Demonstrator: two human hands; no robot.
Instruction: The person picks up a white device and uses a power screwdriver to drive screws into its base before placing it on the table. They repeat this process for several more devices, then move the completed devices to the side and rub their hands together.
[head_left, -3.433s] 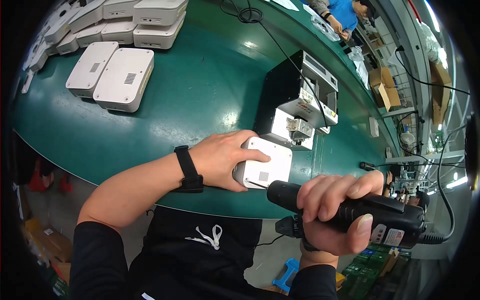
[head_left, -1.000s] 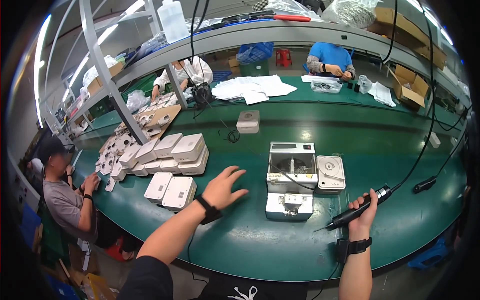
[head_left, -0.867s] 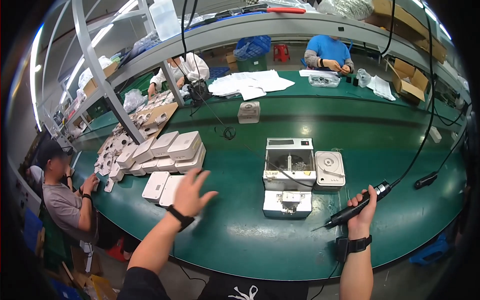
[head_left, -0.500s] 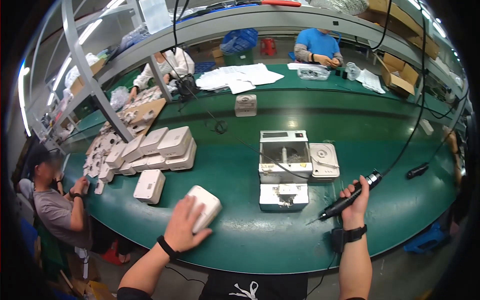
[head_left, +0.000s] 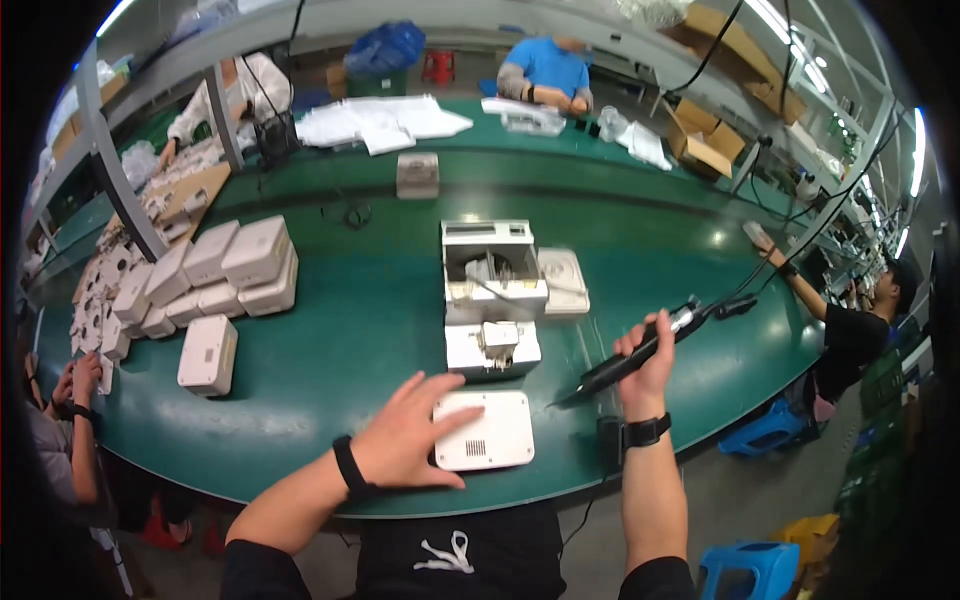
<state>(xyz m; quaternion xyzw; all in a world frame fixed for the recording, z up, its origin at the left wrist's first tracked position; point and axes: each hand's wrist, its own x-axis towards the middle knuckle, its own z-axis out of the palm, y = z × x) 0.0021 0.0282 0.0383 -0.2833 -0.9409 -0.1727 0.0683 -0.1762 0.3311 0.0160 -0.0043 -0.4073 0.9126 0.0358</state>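
On the green bench close in front of me lies a white plastic box (head_left: 500, 445), its flat side with corner holes and a small grille facing up. My left hand (head_left: 405, 435) grips its left side, a finger over the top face. My right hand (head_left: 646, 375) is wrapped round a black electric screwdriver (head_left: 608, 374), whose tip points left and down, just right of the box and apart from it. Behind the box stands a white screw feeder (head_left: 493, 350) with an open-topped hopper. A white housing (head_left: 563, 282) rests against the feeder's right side.
Several white boxes (head_left: 245, 255) are stacked at the left, with a single box (head_left: 208, 356) nearer me. Another box (head_left: 417, 176) stands farther back. Cables hang over the right side. Co-workers sit at the left, far side and right. A blue stool (head_left: 750, 570) stands at lower right.
My left hand has brought the box rightward to in front of the feeder, and it now lies squarer to me. The screwdriver stays in my right hand. The whole view has swung right.
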